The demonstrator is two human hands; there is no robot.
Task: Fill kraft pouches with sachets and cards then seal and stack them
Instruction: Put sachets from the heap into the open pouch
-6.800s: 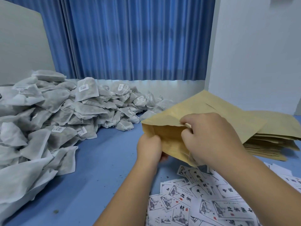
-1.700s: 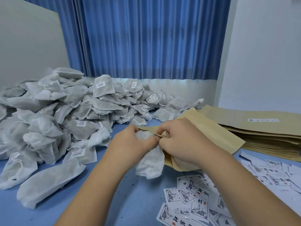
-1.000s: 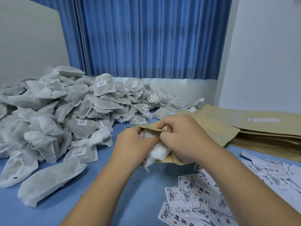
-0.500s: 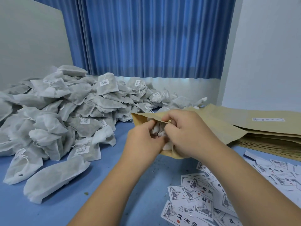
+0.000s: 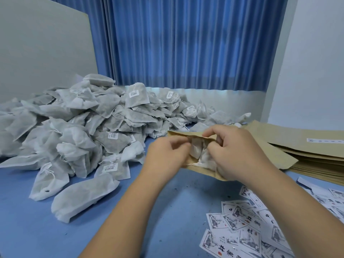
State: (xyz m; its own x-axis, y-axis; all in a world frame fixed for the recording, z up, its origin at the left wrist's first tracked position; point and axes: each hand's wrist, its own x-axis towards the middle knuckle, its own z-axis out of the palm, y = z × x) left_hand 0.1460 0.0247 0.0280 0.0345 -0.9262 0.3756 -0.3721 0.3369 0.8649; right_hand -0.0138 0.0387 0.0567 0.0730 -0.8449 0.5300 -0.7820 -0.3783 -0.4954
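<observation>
Your right hand point(image 5: 236, 153) is at the centre of the frame, curled round the brown kraft pouch point(image 5: 275, 157). Thumb and forefinger pinch the far lip of its mouth and the other fingers wrap the near side. The kraft pouch lies slanted, mouth towards the left and its flat body running off to the right behind your wrist, above the blue surface point(image 5: 167, 205).

A crumpled white fabric sachet point(image 5: 200, 151) is in that open mouth, between your two hands, partly inside the paper and partly bulging out. Your left hand point(image 5: 167, 155) is right beside it, fingers curled in with the tips at the sachet's left edge. I cannot tell whether they pinch the fabric or only press on it.

The left half of the frame is filled by the big heap of grey-white sachets point(image 5: 89, 127), many with small printed labels. A few loose ones lie on the surface at its near edge, lower left.

At the right edge, just behind the pouch you hold, is the flat stack of empty brown pouches point(image 5: 316, 151), the top one with a small white strip label. Lower right, the white printed cards point(image 5: 242, 226) lie scattered and overlapping, close by your right forearm.

Behind it all hang the pleated blue curtain point(image 5: 186, 43), a pale grey board point(image 5: 42, 45) at the upper left and a white wall point(image 5: 316, 53) at the upper right.
</observation>
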